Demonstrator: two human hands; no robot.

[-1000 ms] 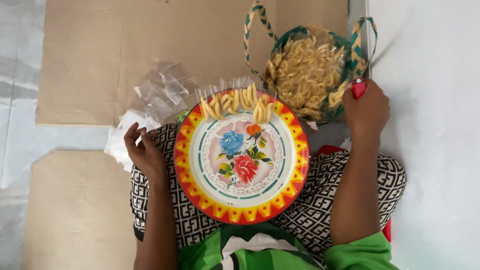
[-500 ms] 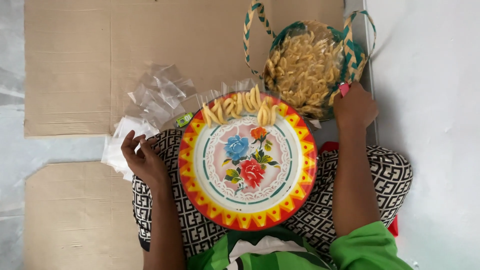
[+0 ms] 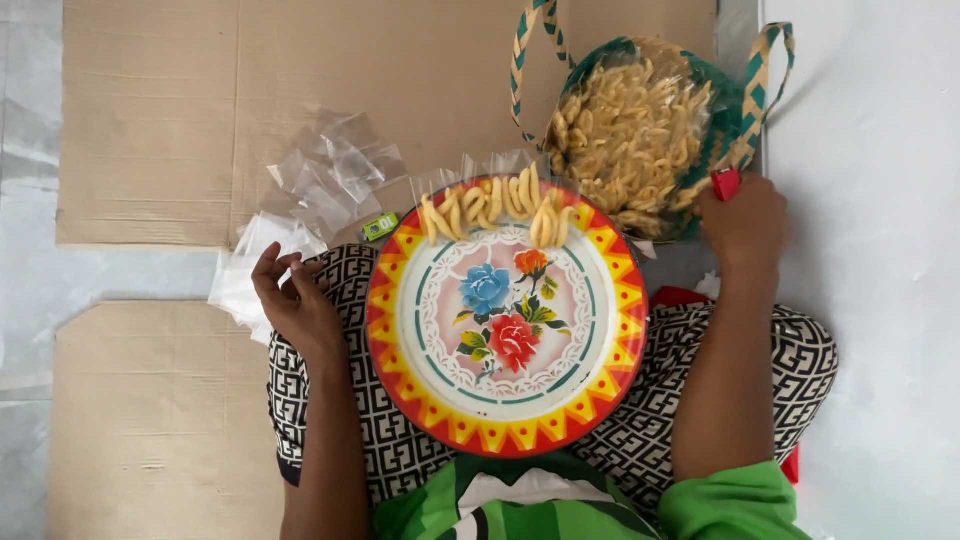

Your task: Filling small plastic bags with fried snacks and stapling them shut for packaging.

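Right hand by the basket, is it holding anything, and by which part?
The right hand is closed around a small red object; only its top end shows above the fingers, so which part is gripped cannot be told. The left hand holds nothing.

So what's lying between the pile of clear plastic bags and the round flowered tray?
In the head view, a small green object lies between the clear plastic bags and the flowered tray, on the cardboard edge.

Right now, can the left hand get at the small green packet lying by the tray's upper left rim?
Probably yes. The left hand rests on the lap beside the tray, and the green packet lies just beyond it on cardboard, with only loose clear bags nearby.
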